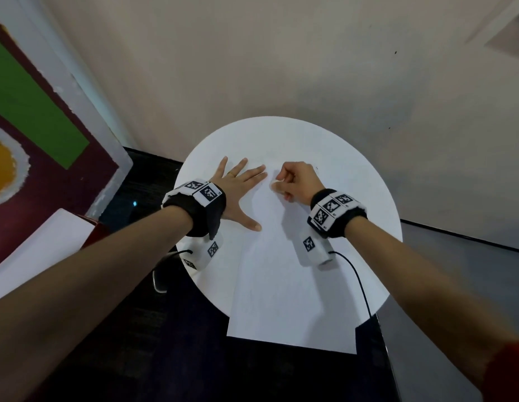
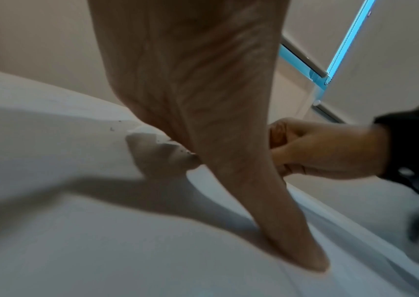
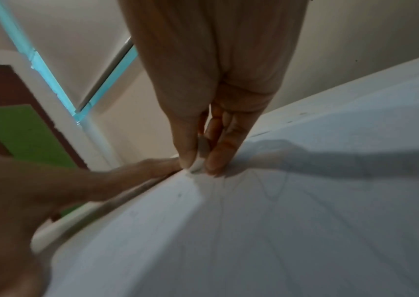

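Nearest the person, the bottom edge of a white sheet of paper (image 1: pixel 281 285) hangs past the near rim of a round white table (image 1: pixel 354 158), and the rest of the sheet lies flat on the top, running away toward the wall (image 1: pixel 281 68). Further up the sheet come the two wrists, each in a black band (image 1: pixel 335 213) with black-and-white markers. The left hand (image 1: pixel 238 192) lies flat with its fingers straight and spread, palm down at the paper's left edge, the thumb tip touching that edge. Just beside it to the right, the right hand (image 1: pixel 298 181) is curled, its thumb and fingertips pinching a small white piece that seems to be an eraser (image 1: pixel 273 185), though it is blurred. In the right wrist view the eraser (image 3: pixel 198 164) pokes out below the fingertips (image 3: pixel 213 162) and its lower end touches the paper, close to the far part of the sheet and near the left hand's fingertips.
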`<act>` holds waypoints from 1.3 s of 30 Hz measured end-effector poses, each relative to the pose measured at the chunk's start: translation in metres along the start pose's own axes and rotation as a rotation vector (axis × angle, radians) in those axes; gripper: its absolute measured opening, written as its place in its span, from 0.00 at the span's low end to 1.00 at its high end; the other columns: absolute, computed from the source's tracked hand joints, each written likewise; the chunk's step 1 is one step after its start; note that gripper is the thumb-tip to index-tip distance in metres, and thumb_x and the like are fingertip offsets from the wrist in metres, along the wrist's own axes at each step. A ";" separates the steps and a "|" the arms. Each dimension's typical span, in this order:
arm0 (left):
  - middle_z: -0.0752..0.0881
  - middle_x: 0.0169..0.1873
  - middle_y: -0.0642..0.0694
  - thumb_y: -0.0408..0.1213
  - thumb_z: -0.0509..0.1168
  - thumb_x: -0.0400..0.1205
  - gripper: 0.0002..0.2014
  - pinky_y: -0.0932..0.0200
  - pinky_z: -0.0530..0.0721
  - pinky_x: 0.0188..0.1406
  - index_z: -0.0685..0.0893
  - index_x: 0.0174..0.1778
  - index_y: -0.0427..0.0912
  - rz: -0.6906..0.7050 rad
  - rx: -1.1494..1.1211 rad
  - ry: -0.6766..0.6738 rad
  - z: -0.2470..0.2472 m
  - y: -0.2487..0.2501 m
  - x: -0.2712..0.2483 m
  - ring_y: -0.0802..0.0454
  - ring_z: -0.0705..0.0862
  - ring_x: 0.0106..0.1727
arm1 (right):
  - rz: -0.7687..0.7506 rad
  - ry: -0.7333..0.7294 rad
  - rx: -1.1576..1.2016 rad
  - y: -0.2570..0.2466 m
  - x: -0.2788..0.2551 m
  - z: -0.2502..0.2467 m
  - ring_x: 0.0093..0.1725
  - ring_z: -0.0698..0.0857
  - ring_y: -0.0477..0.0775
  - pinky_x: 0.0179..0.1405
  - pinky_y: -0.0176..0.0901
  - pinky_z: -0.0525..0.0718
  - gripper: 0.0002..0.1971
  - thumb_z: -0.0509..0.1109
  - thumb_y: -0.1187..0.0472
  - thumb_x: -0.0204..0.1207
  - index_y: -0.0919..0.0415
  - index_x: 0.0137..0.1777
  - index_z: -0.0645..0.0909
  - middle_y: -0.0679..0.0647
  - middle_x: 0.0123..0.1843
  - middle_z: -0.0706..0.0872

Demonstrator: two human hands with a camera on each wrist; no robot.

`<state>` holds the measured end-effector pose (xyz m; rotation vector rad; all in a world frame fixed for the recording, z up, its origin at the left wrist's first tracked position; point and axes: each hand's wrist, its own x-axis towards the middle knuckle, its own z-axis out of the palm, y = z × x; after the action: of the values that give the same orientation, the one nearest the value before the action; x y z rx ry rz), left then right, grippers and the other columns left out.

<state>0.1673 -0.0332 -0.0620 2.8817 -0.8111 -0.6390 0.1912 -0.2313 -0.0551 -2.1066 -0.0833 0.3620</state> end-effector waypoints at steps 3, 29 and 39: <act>0.39 0.85 0.54 0.74 0.66 0.66 0.63 0.44 0.27 0.79 0.40 0.86 0.44 0.042 -0.008 0.040 -0.004 0.007 0.005 0.52 0.33 0.84 | -0.039 0.003 -0.003 0.004 -0.003 0.002 0.21 0.75 0.52 0.19 0.37 0.74 0.10 0.74 0.71 0.72 0.66 0.36 0.75 0.56 0.24 0.76; 0.39 0.85 0.55 0.72 0.69 0.66 0.59 0.41 0.35 0.82 0.45 0.86 0.53 0.022 -0.096 0.049 0.003 0.021 0.012 0.54 0.37 0.85 | -0.044 -0.213 -0.048 0.012 -0.037 -0.008 0.21 0.75 0.56 0.21 0.41 0.74 0.11 0.77 0.72 0.69 0.66 0.34 0.76 0.65 0.25 0.81; 0.39 0.85 0.55 0.73 0.70 0.65 0.59 0.41 0.35 0.82 0.45 0.85 0.56 0.015 -0.091 0.051 0.004 0.022 0.013 0.53 0.37 0.85 | -0.042 -0.245 -0.037 0.013 -0.034 -0.013 0.20 0.76 0.55 0.21 0.41 0.75 0.13 0.76 0.71 0.70 0.62 0.32 0.75 0.63 0.24 0.80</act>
<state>0.1651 -0.0589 -0.0667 2.7956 -0.7753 -0.5822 0.1614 -0.2556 -0.0516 -2.0848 -0.2794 0.5961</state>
